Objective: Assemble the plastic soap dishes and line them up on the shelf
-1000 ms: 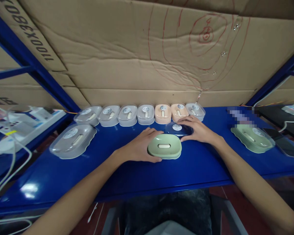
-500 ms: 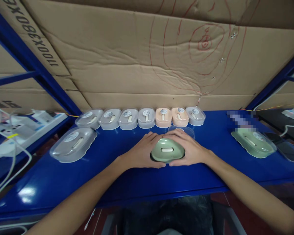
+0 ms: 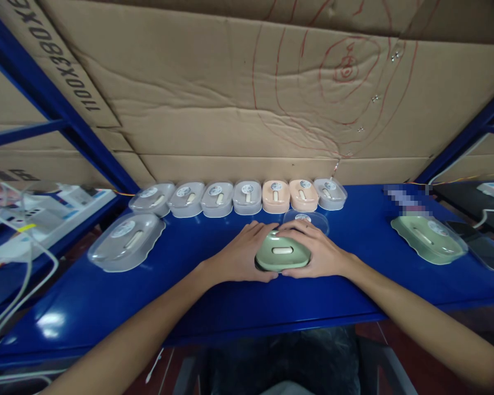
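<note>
Blue shelf [image 3: 230, 307], green soap dish [image 3: 282, 253] between left hand [image 3: 241, 255] and right hand [image 3: 313, 253], both grips closed around its sides

Storeroom or packing workshop: blue metal shelving bench [image 3: 230, 307], corrugated brown cardboard backing sheets [image 3: 214, 109], a row of identical lidded plastic soap boxes [image 3: 239, 196], white power strips and cables [image 3: 20, 225] at left.

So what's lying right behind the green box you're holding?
A clear lid with a round sticker lies just behind the green box, which the left hand and right hand clasp. Its near edge is hidden.
</note>
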### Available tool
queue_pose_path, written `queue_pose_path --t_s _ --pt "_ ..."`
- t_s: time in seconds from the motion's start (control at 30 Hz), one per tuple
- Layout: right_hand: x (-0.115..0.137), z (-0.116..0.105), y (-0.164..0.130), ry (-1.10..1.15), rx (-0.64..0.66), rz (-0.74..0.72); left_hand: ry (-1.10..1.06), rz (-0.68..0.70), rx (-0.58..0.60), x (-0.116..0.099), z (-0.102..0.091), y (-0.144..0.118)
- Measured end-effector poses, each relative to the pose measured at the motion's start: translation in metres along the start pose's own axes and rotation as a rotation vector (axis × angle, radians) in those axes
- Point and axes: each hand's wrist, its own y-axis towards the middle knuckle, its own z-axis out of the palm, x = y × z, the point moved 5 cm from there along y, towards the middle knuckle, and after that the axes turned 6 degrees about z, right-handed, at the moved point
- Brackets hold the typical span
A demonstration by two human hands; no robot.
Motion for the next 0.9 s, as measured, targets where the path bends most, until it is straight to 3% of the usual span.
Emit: queue_pose_path --t_s 0.33,0.67,0.9 --pt "0.002 0.000 -0.001 0.057 -0.052 -0.009 -0.028 -0.063 -0.053 -0.002 -0.003 0.000" --pt "0.004 0.002 -0.003 -0.111 -0.058 0.020 -0.102 -0.089 -0.092 0.005 -0.002 -0.005" --pt "0.004 -0.030 -0.037 -0.157 -0.268 0.119 -0.111 -0.073 -0.074 0.007 -0.001 -0.003"
